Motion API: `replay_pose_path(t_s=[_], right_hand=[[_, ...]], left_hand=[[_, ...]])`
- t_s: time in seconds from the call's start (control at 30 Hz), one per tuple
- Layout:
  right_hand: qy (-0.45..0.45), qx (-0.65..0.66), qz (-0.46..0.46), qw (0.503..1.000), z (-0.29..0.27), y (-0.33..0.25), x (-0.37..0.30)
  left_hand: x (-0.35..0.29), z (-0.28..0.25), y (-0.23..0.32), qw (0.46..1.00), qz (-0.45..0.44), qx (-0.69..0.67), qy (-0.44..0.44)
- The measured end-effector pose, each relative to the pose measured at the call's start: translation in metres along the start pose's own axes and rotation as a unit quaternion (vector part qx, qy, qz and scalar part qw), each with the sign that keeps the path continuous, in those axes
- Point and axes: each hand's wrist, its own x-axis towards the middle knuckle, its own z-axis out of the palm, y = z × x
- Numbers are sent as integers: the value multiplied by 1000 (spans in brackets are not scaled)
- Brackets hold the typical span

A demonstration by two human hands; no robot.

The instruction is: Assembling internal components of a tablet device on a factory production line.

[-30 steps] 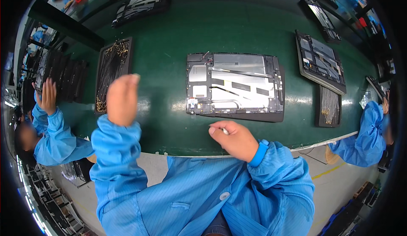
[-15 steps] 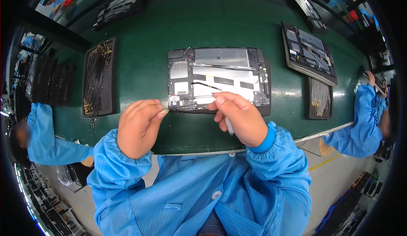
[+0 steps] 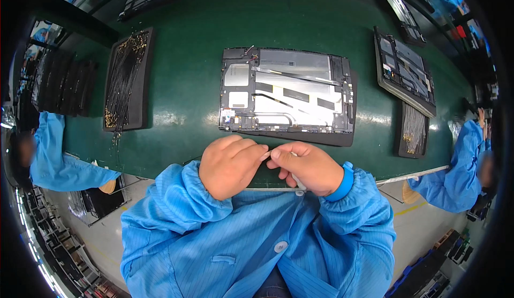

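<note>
Close in front of my body, the fingertips of my left hand (image 3: 231,167) and my right hand (image 3: 310,168) meet in a pinch. What lies between the tips is too small to make out. My right hand's curled lower fingers also keep a slim white object (image 3: 297,182), mostly hidden by the palm. Just beyond the hands lies an opened tablet-like device (image 3: 300,95) with silver plates, black strips and flat cables showing. It rests on a dark foam tray (image 3: 321,137), slightly askew to it. Neither hand touches the device.
On the left, a dark tray (image 3: 141,92) holds a bundle of thin black cables (image 3: 126,78) with gold ends. At right, another opened device (image 3: 404,73) overlaps a tray of grey cables (image 3: 414,132). More devices stand farther back. Blue-sleeved people sit at both sides.
My left hand has moved right, away from the device's near left corner, to meet my right hand. Both hands are now nearer my body, off the device. The view has shifted slightly.
</note>
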Motion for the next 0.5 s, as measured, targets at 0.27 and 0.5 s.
replay_pose_path(t_s=[0.27,0.5], right_hand=[[244,110,-290,919,7,-11,22],[318,-12,-489,812,10,11,44]], left_hand=[[7,21,-11,989,-47,142,9],[7,22,-12,990,-56,130,16]])
